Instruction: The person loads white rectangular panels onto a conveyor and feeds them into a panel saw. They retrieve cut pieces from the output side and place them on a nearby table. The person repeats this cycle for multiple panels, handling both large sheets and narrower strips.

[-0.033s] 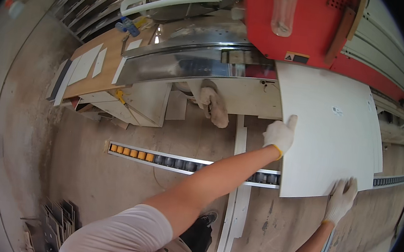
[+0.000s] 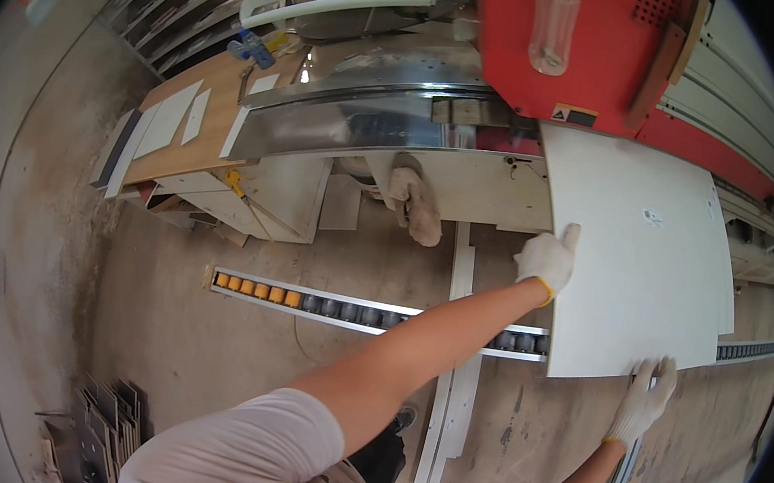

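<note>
A large flat white panel (image 2: 637,270) with small pale labels lies at the right, its far end against a red machine (image 2: 608,57). Both my hands wear white knit gloves. My left hand (image 2: 545,260) is closed at the panel's left edge, with one digit stretched along its top; the rest of the fingers are bent and partly hidden. At the near edge, my right hand (image 2: 644,401) has its fingers stretched out and apart, tips at the panel's rim. A roller track (image 2: 350,312) with orange and black rollers runs beneath the panel.
Far left stands a wooden-topped bench (image 2: 191,138) bearing white strips and a blue bottle (image 2: 256,50). A shiny metal rail (image 2: 342,130) spans toward the machine. A pale floor rail (image 2: 450,382) crosses near my foot. Several thin boards (image 2: 103,429) lean at lower left.
My right hand has drawn slightly back toward me from the panel's near edge. The whole view has shifted a little; my left hand stays at the panel's left edge.
</note>
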`<act>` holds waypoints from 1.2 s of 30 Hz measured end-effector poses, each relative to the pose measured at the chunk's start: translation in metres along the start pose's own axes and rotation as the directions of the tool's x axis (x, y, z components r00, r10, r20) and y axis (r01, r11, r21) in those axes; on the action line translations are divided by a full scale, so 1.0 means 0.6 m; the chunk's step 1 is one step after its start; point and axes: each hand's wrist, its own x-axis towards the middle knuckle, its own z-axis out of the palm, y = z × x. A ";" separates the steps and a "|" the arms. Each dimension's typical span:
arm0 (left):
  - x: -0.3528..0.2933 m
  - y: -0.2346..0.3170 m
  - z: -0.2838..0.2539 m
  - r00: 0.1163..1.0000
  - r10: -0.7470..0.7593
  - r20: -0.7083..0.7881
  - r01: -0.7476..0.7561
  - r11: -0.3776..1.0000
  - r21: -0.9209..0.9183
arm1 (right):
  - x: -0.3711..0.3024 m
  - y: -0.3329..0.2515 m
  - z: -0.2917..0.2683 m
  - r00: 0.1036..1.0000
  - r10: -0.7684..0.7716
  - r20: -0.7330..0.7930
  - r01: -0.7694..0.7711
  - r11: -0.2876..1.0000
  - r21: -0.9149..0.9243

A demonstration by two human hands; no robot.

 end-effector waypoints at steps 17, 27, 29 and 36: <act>-0.011 -0.431 -0.823 0.405 0.856 0.321 -0.719 0.081 0.690 | -0.511 -0.312 0.253 0.974 -0.224 0.024 0.226 0.970 -0.089; 0.167 -0.807 -1.291 0.968 0.218 -0.127 -0.158 0.916 0.369 | -0.815 -0.600 0.665 0.825 -0.426 0.371 0.505 0.851 -0.146; 0.180 -0.842 -1.315 0.995 0.096 -0.009 -0.086 0.927 0.364 | -0.843 -0.632 0.686 0.785 -0.447 0.429 0.550 0.821 -0.151; 0.297 -0.855 -1.329 0.973 0.224 -0.064 -0.141 0.787 0.601 | -0.916 -0.663 0.701 0.857 -0.350 0.379 0.449 0.868 -0.213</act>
